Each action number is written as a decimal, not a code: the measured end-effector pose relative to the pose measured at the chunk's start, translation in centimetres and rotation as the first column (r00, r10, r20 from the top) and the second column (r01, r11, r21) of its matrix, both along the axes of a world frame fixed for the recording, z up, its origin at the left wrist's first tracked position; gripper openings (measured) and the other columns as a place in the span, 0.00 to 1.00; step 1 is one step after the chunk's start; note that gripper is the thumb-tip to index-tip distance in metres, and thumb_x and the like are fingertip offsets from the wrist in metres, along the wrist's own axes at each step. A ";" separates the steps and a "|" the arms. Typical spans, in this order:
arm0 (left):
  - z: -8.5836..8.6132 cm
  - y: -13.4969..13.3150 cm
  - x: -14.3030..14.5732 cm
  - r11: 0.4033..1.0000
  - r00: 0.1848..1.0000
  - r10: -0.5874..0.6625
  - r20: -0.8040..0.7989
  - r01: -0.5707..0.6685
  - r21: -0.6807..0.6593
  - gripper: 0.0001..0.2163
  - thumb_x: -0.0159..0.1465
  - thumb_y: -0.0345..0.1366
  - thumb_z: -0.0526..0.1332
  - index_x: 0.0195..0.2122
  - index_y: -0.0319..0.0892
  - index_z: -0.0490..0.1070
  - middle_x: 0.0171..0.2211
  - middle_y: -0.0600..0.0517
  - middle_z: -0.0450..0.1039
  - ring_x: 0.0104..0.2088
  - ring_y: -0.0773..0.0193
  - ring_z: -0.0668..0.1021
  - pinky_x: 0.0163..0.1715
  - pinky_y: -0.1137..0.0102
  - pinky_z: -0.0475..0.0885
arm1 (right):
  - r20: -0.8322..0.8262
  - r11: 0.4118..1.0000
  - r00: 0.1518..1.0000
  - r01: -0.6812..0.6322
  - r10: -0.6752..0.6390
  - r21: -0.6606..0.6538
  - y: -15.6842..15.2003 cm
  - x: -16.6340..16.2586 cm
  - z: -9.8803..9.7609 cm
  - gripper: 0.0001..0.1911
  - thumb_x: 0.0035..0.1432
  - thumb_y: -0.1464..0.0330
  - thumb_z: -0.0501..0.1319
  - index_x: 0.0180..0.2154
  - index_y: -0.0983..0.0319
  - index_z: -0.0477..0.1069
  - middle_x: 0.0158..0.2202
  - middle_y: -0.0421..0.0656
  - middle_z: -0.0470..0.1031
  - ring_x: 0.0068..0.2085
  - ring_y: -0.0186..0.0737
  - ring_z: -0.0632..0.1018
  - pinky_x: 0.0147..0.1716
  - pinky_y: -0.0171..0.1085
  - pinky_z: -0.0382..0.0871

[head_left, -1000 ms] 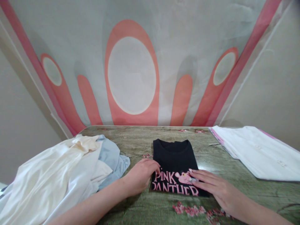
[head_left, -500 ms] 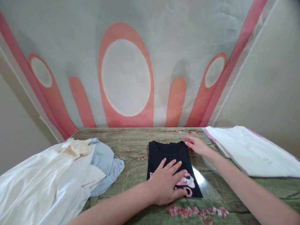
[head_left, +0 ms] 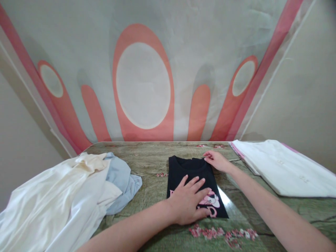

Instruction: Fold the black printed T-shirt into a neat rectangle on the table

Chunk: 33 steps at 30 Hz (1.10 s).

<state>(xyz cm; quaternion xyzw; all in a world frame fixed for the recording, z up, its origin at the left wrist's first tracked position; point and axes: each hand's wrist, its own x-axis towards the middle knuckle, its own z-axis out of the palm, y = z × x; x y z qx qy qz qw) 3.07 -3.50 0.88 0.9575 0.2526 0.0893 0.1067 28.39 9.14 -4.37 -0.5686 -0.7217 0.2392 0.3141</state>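
Note:
A folded black T-shirt (head_left: pixel 190 169) with pink print lies in the middle of the table (head_left: pixel 152 161). My left hand (head_left: pixel 189 201) lies flat on its near half, fingers spread, and covers part of the print. My right hand (head_left: pixel 216 161) is at the shirt's far right corner by the collar, fingers closed in a pinch on the fabric edge.
A loose heap of white and cream garments (head_left: pixel 52 196) with a light blue one (head_left: pixel 120 175) fills the left side. Folded white clothes (head_left: pixel 283 168) lie stacked at the right. A patterned red and grey cloth (head_left: pixel 144 80) hangs behind the table.
My left hand moved from the shirt's left edge onto its near half. My right hand left the print and went to the far right corner, where it now pinches the fabric.

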 end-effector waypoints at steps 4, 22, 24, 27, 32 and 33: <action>0.4 -0.1 -0.2 1.000 1.000 -0.011 0.008 0.011 -0.019 0.27 0.62 0.54 0.45 0.60 0.48 0.51 0.62 0.47 0.48 0.61 0.51 0.50 0.56 0.49 0.46 | 0.105 0.993 0.993 0.047 -0.058 0.107 -0.5 -0.3 0.0 0.10 0.53 0.70 0.54 0.36 0.63 0.70 0.31 0.43 0.75 0.32 0.38 0.75 0.33 0.37 0.67; -3.2 10.5 -6.2 0.842 0.779 0.533 0.330 -0.527 -0.115 0.14 0.59 0.34 0.57 0.47 0.39 0.65 0.45 0.45 0.67 0.48 0.58 0.69 0.50 0.61 0.60 | -0.027 0.998 1.000 -0.010 0.011 0.061 -1.4 0.5 0.2 0.13 0.53 0.64 0.56 0.39 0.63 0.70 0.35 0.44 0.76 0.34 0.38 0.76 0.35 0.37 0.69; -3.0 10.2 -6.0 0.841 0.777 0.533 0.335 -0.532 -0.103 0.14 0.59 0.34 0.57 0.46 0.39 0.65 0.45 0.45 0.67 0.47 0.59 0.69 0.50 0.61 0.61 | -0.016 0.998 1.000 0.006 -0.005 0.065 -1.4 0.3 0.0 0.12 0.53 0.64 0.57 0.38 0.63 0.70 0.33 0.44 0.76 0.33 0.38 0.76 0.34 0.37 0.69; -2.2 10.0 -6.0 0.827 0.757 0.547 0.358 -0.555 -0.089 0.12 0.58 0.35 0.58 0.43 0.38 0.66 0.41 0.46 0.69 0.43 0.60 0.71 0.46 0.64 0.64 | 0.028 0.995 0.998 0.046 -0.049 0.091 -1.5 -0.1 -0.2 0.10 0.53 0.65 0.56 0.37 0.62 0.71 0.32 0.43 0.76 0.32 0.39 0.76 0.33 0.37 0.69; -0.4 10.0 -6.9 0.744 0.735 0.651 0.189 -0.568 -0.352 0.08 0.57 0.38 0.58 0.29 0.38 0.70 0.24 0.51 0.71 0.26 0.66 0.73 0.30 0.71 0.68 | 0.142 0.980 0.983 0.087 -0.113 0.180 -1.7 -0.6 -0.1 0.10 0.54 0.66 0.54 0.35 0.62 0.72 0.33 0.44 0.75 0.33 0.40 0.75 0.34 0.38 0.67; -0.2 10.1 -7.1 0.714 0.755 0.645 0.121 -0.538 -0.449 0.10 0.57 0.39 0.58 0.25 0.37 0.70 0.21 0.51 0.71 0.23 0.67 0.73 0.27 0.72 0.68 | 0.159 0.977 0.980 0.090 -0.122 0.193 -1.8 -0.7 0.0 0.10 0.54 0.66 0.54 0.35 0.61 0.72 0.33 0.44 0.75 0.33 0.40 0.74 0.34 0.38 0.67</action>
